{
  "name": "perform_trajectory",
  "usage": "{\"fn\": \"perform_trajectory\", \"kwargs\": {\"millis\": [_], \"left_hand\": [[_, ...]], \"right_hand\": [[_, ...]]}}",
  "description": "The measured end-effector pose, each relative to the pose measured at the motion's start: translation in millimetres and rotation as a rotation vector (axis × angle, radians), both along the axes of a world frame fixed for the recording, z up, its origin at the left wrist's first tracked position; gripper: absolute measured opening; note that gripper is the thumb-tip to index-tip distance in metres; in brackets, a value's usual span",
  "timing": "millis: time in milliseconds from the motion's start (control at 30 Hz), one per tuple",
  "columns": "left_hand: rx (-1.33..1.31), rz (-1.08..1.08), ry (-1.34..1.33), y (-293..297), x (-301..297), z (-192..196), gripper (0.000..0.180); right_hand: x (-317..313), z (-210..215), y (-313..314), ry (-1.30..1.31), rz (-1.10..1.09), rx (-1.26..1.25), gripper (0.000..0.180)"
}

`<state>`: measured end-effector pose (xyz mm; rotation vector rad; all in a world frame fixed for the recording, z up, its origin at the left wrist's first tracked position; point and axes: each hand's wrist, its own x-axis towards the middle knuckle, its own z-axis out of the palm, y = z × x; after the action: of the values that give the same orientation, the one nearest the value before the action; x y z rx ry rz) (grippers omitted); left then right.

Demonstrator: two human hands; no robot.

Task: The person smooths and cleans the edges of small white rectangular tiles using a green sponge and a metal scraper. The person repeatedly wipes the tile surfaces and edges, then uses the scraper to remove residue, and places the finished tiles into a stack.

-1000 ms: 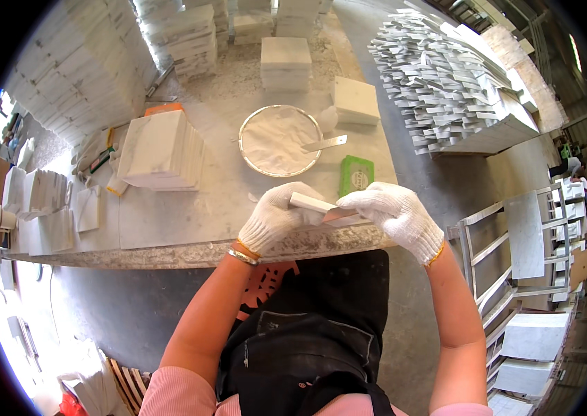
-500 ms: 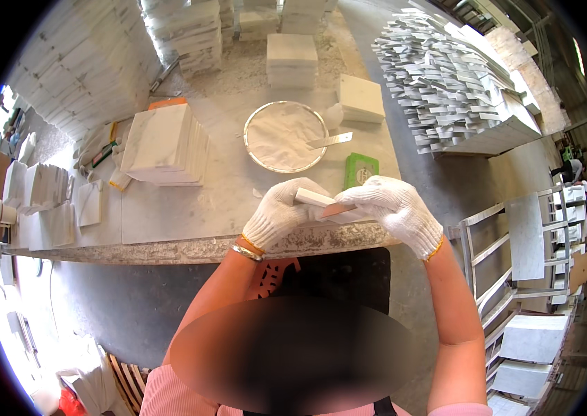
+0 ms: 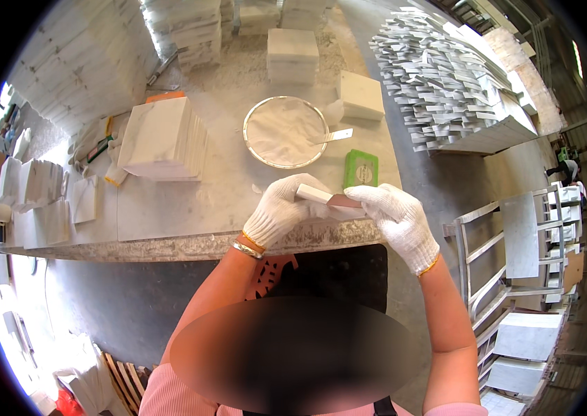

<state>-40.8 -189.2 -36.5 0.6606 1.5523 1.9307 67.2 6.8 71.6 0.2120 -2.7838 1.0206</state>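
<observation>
Mid-frame, a white tile (image 3: 313,193) is gripped by the left hand (image 3: 274,211), a brown strip (image 3: 343,202) pinched by the right hand (image 3: 399,220). Looks like edge rubbing's being done; steady holding's probably called for next.

Your gloved left hand (image 3: 278,211) grips a thin white stone piece (image 3: 313,193) over the near edge of the tabletop (image 3: 224,201). Your right hand (image 3: 399,220) pinches a small reddish-brown flat piece (image 3: 342,201) against it. Just beyond your right fingers lies a green block (image 3: 361,168), and farther to its left you have a round bowl (image 3: 293,167) of white powder (image 3: 281,132), a flat metal blade (image 3: 340,135) resting across its right rim. To your left stands a stack of marbled tiles (image 3: 157,142); behind the bowl is another stack (image 3: 293,59). Off the tabletop, upper right, sits a heap of stone strips (image 3: 439,87).
</observation>
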Motion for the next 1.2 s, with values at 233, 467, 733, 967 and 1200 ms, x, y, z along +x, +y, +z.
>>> {"fn": "perform_trajectory", "kwargs": {"millis": [233, 467, 733, 967, 1200], "left_hand": [[0.034, 0.030, -0.015, 0.1, 5.0, -0.9, 0.024], [0.030, 0.015, 0.043, -1.8, 5.1, 3.0, 0.021], [-0.042, 0.016, 0.068, -2.0, 2.6, -1.2, 0.024], [-0.026, 0.001, 0.076, -2.6, 1.5, -2.4, 0.023], [0.009, -0.015, -0.009, -1.4, 0.9, -5.8, 0.022]], "right_hand": [[14.2, -18.1, -20.8, 0.004, -0.225, -0.171, 0.026], [20.5, -22.3, -34.1, 0.016, -0.312, -0.213, 0.027], [33.1, -11.5, -27.7, -0.138, -0.428, -0.342, 0.031], [31.8, 0.8, -28.7, -0.204, -0.467, -0.409, 0.033], [24.1, 9.4, -16.7, -0.272, -0.454, -0.439, 0.033]]}}
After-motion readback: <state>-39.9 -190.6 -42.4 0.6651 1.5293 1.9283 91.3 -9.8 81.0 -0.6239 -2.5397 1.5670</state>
